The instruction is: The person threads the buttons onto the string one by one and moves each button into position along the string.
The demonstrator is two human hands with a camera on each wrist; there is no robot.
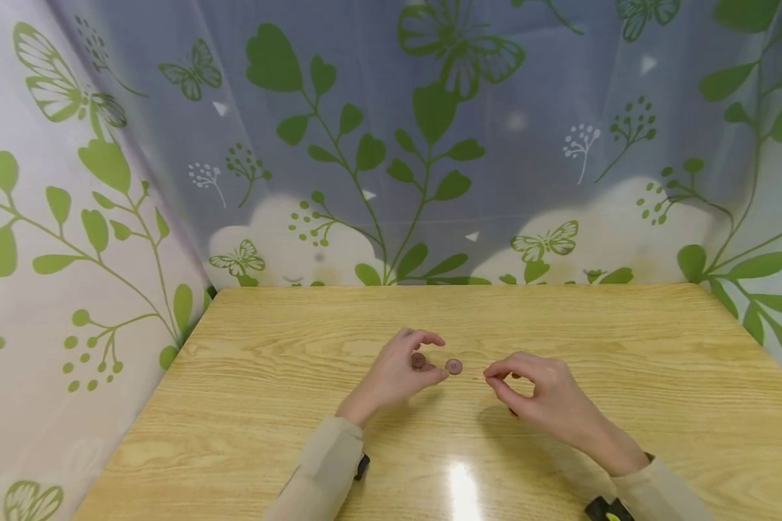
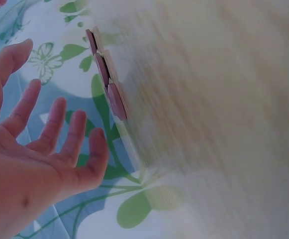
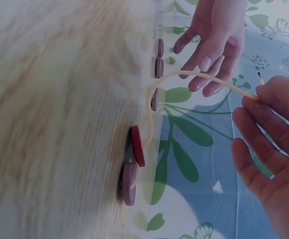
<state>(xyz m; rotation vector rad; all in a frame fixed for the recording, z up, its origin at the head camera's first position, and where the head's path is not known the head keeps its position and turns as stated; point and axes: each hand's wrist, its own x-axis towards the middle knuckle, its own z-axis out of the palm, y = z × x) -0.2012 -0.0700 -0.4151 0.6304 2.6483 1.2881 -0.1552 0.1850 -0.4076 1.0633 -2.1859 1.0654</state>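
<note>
My right hand pinches a pale cord between thumb and fingertips, just above the table. In the right wrist view the cord arches down to a red button and a mauve button, both apparently strung on it. My left hand hovers over the table with fingers spread and thumb apart, holding nothing. Near its fingers lie a brown button and a pinkish button. Three loose buttons show in a row in the left wrist view, the nearest button beside the left fingers.
The wood-grain table carries a bright glare patch near its front. Behind it hangs a blue-grey curtain with green leaves and butterflies; a pale patterned curtain hangs at the left.
</note>
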